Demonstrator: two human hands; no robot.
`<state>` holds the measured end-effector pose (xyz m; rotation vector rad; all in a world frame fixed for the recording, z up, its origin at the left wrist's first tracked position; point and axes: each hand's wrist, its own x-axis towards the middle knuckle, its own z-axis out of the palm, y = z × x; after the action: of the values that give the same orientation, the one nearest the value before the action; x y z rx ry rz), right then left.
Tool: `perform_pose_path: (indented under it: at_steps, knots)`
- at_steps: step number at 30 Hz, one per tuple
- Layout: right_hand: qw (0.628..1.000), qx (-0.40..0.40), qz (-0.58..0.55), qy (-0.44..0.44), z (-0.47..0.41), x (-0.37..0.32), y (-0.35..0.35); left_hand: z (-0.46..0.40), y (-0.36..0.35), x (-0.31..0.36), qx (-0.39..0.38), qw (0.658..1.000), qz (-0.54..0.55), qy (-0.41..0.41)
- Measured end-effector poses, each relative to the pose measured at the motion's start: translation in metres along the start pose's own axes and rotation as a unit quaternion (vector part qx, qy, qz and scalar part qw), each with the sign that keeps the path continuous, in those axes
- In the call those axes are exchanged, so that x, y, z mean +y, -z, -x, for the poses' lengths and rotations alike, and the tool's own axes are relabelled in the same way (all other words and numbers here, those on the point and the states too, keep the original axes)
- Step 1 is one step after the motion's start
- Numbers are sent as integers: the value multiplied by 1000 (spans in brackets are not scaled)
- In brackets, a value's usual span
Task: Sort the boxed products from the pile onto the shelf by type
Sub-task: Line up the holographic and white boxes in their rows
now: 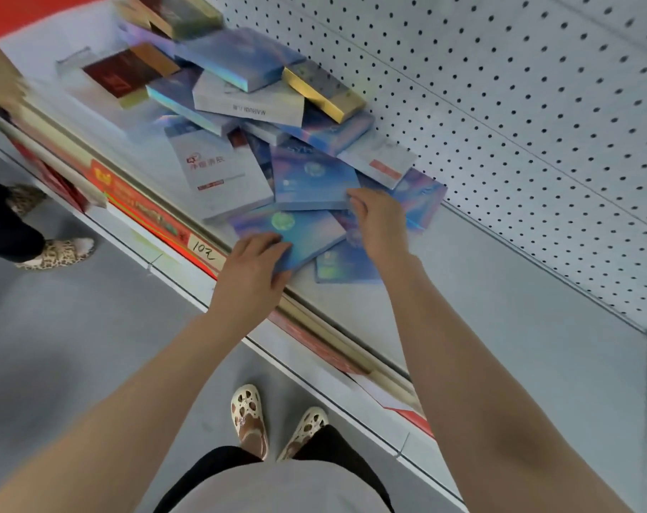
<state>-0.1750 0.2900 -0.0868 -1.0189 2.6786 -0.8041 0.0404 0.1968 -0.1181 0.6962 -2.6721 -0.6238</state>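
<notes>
A pile of flat boxes [240,98] lies on the white shelf [499,290]: shiny blue holographic ones, white ones with red print, gold-edged ones and a dark red one. My left hand [251,268] grips the near corner of a blue holographic box [307,231] at the pile's front edge. My right hand [377,220] has its fingers curled over the edge of another blue box [311,183] lying just above it. More blue boxes show beneath and to the right of my right hand.
A white pegboard back wall [518,124] rises behind the shelf. The shelf's front rail carries red price strips and a handwritten tag [203,255]. Another person's feet in leopard slippers [55,253] stand at the left. My own feet [277,423] are close to the shelf base.
</notes>
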Motion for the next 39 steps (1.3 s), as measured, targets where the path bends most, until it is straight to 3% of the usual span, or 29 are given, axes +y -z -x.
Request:
perform_pose_path:
  at_steps: [3,8,12,17,20,23,27,32,35,39]
  knots:
    - [996,40,-47,-62,6,5,11,-2,1,4,5,1000,15,19]
    - [969,-33,-174,-174,-3,-15,6,0,2,7,-23,1000,4,15]
    - [914,-1,-313,-257,-19,-20,-11,1,1,2,-18,1000,17,-14]
    - [865,37,-418,-277,17,-16,6,1,-1,-5,-12,999,49,-4]
    - [829,100,-466,-292,57,15,26,3,-9,5,-2,1000,28,-7]
    - [829,138,-438,-319,104,53,47,5,-23,28,2,998,-37,-46]
    - [857,147,-394,-299,145,83,59,7,-38,54,-47,991,-93,-88]
    - [861,121,-350,-349,144,93,64,6,-49,84,-62,979,-50,-186]
    - [878,138,-316,-334,140,98,65,-7,-38,84,-14,991,-24,-128]
    - [894,115,-298,-315,139,102,71,-24,-18,64,-48,987,-92,124]
